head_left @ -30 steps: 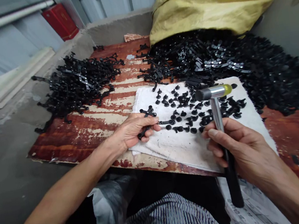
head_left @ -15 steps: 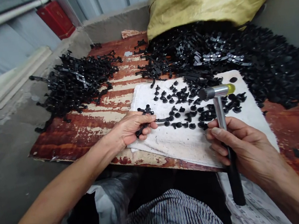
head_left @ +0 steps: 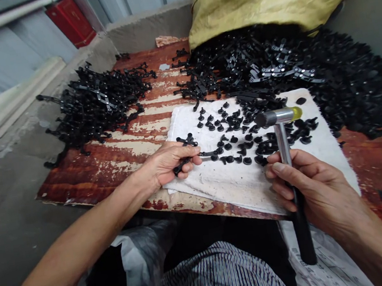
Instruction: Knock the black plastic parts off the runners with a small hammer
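My left hand (head_left: 171,165) pinches a black jointed bracket (head_left: 188,140) with several arms, over the left edge of a white cloth (head_left: 217,184). One arm of the bracket reaches right, to the small round parts. In my right hand (head_left: 308,179) is a two-faced mallet (head_left: 283,142), held upright by its black grip, with a metal shaft, one dark face and one yellow face. Between the hands, many small black knob-like parts (head_left: 227,146) lie scattered on the cloth.
A heap of black brackets (head_left: 96,104) lies on the left of the worn red-brown board (head_left: 86,175). At the back right a larger pile of black parts (head_left: 348,80) spills from under a yellow sack (head_left: 264,6). A red box (head_left: 71,22) stands by the wall.
Almost nothing differs. The cloth, the piles and the mallet appear shifted very slightly in the picture; both hands keep their grip.
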The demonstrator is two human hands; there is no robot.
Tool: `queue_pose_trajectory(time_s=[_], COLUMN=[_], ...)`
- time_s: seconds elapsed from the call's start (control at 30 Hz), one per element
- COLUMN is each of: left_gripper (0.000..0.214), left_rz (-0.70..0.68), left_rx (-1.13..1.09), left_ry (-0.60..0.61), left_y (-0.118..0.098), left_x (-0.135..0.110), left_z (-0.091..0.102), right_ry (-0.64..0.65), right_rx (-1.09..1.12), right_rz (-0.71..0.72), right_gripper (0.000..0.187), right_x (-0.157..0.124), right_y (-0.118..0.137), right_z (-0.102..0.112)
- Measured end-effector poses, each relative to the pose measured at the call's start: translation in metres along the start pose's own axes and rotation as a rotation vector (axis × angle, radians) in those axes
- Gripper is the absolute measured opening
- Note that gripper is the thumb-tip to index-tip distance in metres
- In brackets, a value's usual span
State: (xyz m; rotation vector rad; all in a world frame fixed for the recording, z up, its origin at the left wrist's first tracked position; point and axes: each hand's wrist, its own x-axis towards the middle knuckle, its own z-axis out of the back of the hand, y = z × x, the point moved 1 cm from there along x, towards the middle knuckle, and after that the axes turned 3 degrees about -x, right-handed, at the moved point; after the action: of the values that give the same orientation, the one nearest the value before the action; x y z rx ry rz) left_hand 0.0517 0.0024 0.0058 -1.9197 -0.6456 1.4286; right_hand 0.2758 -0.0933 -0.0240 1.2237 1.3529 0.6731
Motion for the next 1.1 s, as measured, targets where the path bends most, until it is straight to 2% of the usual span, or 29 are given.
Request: queue_pose_trajectory(time_s=[0.23, 0.37, 0.47, 0.57, 0.67, 0.77, 0.97, 1.1], left_gripper=[0.030, 0.032, 0.033, 0.035, 0.032, 0.029, 0.035, 0.035], left_rz=[-0.010, -0.012, -0.029, -0.027, -0.040, -0.079, -0.073, -0.072], left_rx=[0.020, 0.078, 0.106, 0.128, 0.150, 0.178, 0.233, 0.228], left_ry=[0.006, -0.004, -0.059, -0.053, -0.015, -0.032, -0.063, -0.084], left_y=[0.001, 0.001, -0.001, -0.001, -0.002, -0.004, -0.005, -0.005], left_x=[0.002, 0.002, 0.001, 0.002, 0.004, 0.006, 0.004, 0.002], left_z=[0.000, 0.000, -0.001, -0.001, -0.001, 0.001, -0.002, -0.005], right_ry=[0.006, 0.016, 0.008, 0.017, 0.109, 0.187, 0.124, 0.180], right_rx=[-0.020, -0.069, -0.242, -0.560, -0.818, -0.949, -1.020, -1.250], right_rz=[0.013, 0.076, 0.191, 0.401, 0.641, 0.799, 0.986, 1.021], right_gripper=[0.033, 0.026, 0.024, 0.033, 0.040, 0.047, 0.064, 0.058], right_x=[0.000, -0.003, -0.009, -0.012, -0.012, -0.014, -0.026, -0.024], right_y=[-0.001, -0.002, -0.002, -0.002, 0.000, 0.008, 0.021, 0.017], right_z=[0.001, 0.005, 0.013, 0.018, 0.016, 0.009, -0.002, -0.004])
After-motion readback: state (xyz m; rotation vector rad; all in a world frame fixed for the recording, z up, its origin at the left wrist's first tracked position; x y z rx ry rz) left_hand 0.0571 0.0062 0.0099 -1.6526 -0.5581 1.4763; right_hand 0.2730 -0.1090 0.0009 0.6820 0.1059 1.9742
